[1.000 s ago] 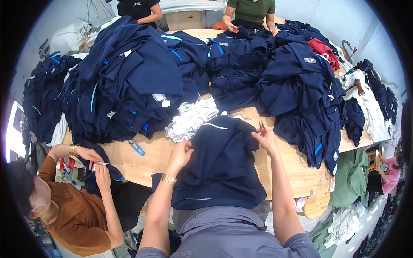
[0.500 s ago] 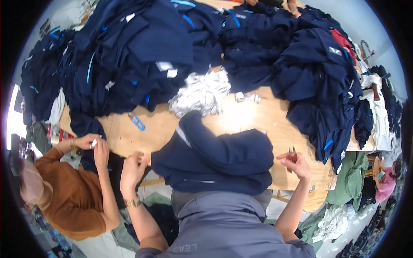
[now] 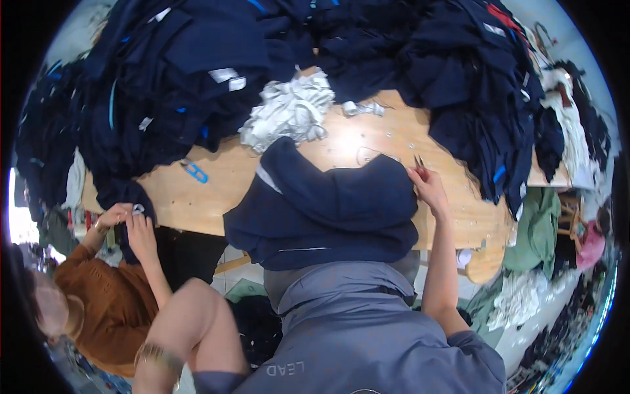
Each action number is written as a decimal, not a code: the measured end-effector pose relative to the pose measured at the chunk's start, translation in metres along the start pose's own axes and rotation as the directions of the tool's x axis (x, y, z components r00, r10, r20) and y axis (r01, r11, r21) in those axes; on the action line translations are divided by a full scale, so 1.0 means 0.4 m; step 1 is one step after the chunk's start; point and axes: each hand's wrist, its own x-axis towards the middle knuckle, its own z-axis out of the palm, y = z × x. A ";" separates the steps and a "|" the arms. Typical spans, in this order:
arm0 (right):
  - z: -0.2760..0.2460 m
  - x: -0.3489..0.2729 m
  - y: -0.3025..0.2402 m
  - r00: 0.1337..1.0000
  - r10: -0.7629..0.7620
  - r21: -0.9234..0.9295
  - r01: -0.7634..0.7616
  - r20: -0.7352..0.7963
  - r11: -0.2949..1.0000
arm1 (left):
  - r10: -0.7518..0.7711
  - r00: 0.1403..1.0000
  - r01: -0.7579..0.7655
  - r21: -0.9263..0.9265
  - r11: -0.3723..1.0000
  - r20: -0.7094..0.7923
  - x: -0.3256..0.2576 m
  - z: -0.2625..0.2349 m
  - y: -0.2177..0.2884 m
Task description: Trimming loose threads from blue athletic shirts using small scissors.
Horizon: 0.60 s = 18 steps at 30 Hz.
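Observation:
A navy garment [image 3: 328, 203] lies bunched on the near edge of a wooden table [image 3: 367, 141], hanging partly over it. My right hand [image 3: 430, 189] rests at the garment's right edge, closed on small red-handled snips [image 3: 419, 164]. My left forearm [image 3: 190, 322], with a gold bracelet [image 3: 157, 356] at the wrist, is bent down at the lower left, away from the garment. The left hand itself runs off the bottom of the picture.
Big heaps of navy garments [image 3: 177, 72] cover the far and right parts of the table. A pile of white cloth scraps [image 3: 289, 111] and a blue clip-like tool [image 3: 195, 172] lie between them. A co-worker in a brown top [image 3: 98, 302] handles a navy piece at the left.
My left hand has let go of the garment and dropped down to the left, out of the picture. My right hand has moved out to the garment's right edge. The view has tilted downward.

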 end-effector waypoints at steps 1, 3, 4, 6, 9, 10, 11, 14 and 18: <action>0.001 0.011 0.015 0.998 0.066 0.016 -0.066 -0.011 0.998 | 0.021 0.999 -0.021 -0.020 1.000 0.024 0.015 0.002 0.001; 0.019 0.049 0.101 0.997 0.009 0.148 0.003 -0.083 0.989 | 0.061 0.996 -0.058 -0.045 0.997 0.058 0.040 -0.002 0.013; 0.032 0.052 0.111 0.989 -0.049 0.259 0.083 -0.136 0.962 | 0.077 0.994 -0.073 -0.056 0.996 0.073 0.058 -0.008 0.014; 0.029 0.054 0.125 0.976 -0.024 0.347 0.100 -0.217 0.933 | 0.102 0.990 -0.096 -0.073 0.993 0.094 0.124 -0.025 0.021; 0.058 0.035 0.058 0.985 0.081 0.423 -0.010 -0.150 0.906 | 0.082 0.994 -0.076 -0.075 0.994 0.073 0.186 -0.068 0.029; 0.034 0.040 0.088 0.975 0.109 0.426 -0.018 -0.191 0.905 | 0.109 0.988 -0.097 -0.111 0.989 0.111 0.252 -0.061 0.003; 0.007 0.045 0.124 0.968 0.115 0.380 -0.024 -0.221 0.925 | 0.134 0.980 -0.112 -0.148 0.983 0.147 0.307 -0.048 -0.022; 0.025 0.062 0.128 0.983 0.053 0.346 0.011 -0.174 0.938 | 0.090 0.991 -0.074 -0.155 0.985 0.101 0.269 -0.078 -0.016; 0.033 0.086 0.153 0.988 -0.003 0.320 0.052 -0.153 0.946 | 0.073 0.997 -0.066 -0.197 0.978 0.028 0.226 -0.128 -0.041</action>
